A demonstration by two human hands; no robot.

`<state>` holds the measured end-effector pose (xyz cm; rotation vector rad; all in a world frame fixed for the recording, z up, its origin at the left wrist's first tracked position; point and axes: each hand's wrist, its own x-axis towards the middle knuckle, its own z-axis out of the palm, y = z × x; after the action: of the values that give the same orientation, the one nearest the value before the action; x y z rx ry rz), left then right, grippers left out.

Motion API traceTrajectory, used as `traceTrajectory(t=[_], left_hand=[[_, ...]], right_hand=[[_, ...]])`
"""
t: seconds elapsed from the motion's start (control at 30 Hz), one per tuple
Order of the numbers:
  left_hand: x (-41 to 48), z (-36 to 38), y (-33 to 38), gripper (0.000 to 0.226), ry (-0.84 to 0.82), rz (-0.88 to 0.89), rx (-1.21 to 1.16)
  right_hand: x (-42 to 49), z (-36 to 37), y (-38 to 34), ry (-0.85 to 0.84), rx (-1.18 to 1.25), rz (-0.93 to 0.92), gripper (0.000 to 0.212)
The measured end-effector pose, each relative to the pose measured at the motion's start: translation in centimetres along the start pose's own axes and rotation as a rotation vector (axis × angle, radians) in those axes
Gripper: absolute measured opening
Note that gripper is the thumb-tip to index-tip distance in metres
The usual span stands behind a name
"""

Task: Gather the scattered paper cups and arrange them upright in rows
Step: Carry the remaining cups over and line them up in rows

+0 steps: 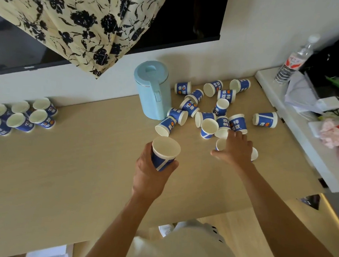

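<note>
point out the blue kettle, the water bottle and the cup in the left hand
blue kettle (154, 93): head view, on the front of its body below the lid.
water bottle (292, 62): head view, on the red and white label.
cup in the left hand (162, 159): head view, on its blue side wall below the rim.

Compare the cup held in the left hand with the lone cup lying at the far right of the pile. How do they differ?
The held cup is upright, mouth up; the lone cup lies on its side, mouth to the left. The held cup is off the table, gripped by the left hand; the lone cup rests on the table, untouched. The held cup shows its white inside; the lone cup mostly shows its outer wall. Both are blue-and-white paper cups of the same design.
</note>
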<state>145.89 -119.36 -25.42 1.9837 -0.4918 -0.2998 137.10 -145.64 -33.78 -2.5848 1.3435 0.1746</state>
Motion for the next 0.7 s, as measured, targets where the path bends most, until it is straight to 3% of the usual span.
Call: traceTrajectory(t=[0.17, 0.33, 0.53, 0.7], left_hand=[[-0.6, 0.0, 0.2, 0.054, -0.017, -0.008, -0.001], [-0.9, -0.7, 0.0, 0.054, -0.005, -0.025, 0.007], [-1.7, -1.8, -0.5, 0.049, 0.043, -0.09, -0.02], [-2.7, -3.7, -0.8, 0.046, 0.133, -0.145, -0.042]], right_hand=[[1.4, 2.9, 0.8, -0.001, -0.14, -0.01, 0.089], [1.2, 3.5, 0.3, 0.024, -0.119, -0.071, 0.065], [-1.6, 1.8, -2.5, 0.029, 0.23, -0.191, 0.078], [-4.9, 0.1, -6.1, -0.012, 0.541, -0.281, 0.074]])
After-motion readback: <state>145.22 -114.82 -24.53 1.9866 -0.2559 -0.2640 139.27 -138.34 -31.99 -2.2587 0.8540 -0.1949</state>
